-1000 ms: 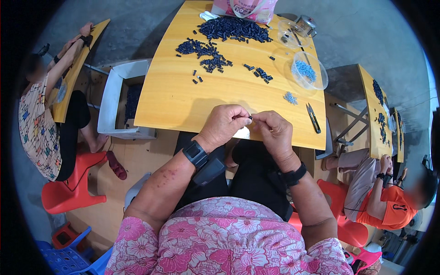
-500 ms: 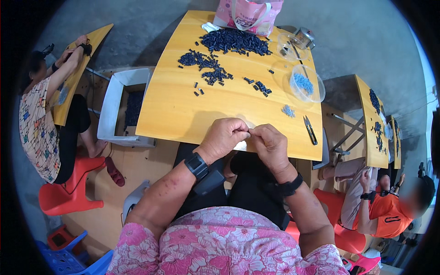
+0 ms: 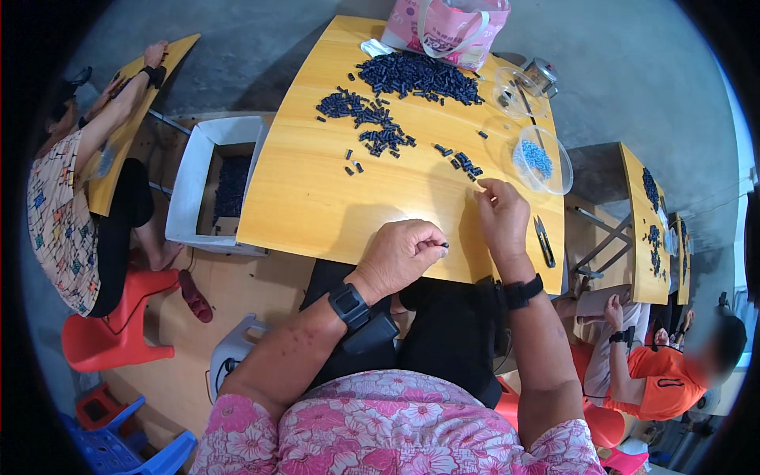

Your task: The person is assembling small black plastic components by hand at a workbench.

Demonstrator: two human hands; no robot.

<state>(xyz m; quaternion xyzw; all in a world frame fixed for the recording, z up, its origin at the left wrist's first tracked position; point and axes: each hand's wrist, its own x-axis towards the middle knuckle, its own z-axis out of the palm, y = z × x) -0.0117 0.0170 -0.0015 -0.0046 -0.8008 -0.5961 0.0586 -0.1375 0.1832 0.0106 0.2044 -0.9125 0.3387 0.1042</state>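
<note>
Your left hand (image 3: 402,255) pinches a small dark cylindrical plastic piece (image 3: 445,246) between thumb and fingertips, right over the near edge of the yellow wooden table (image 3: 309,198). Your right hand (image 3: 501,215) lies on that table just beyond the near edge, fingers loosely spread and holding nothing that shows, its fingertips just short of a small scatter of dark pieces (image 3: 461,161). A pair of dark snips (image 3: 543,241) lies at the table's right edge, just beside your right wrist. Further in along that right side sits a clear plastic bowl of blue bits (image 3: 541,159). Towards the table's far edge spreads the big heap of dark cylindrical pieces (image 3: 418,77), with a pink carrier bag (image 3: 445,28) at the far rim. Between your hands and the heaps, the table's near left part is bare wood, giving you open room. Off the table's left edge stands a white box (image 3: 215,184) of dark pieces on the floor.
</note>
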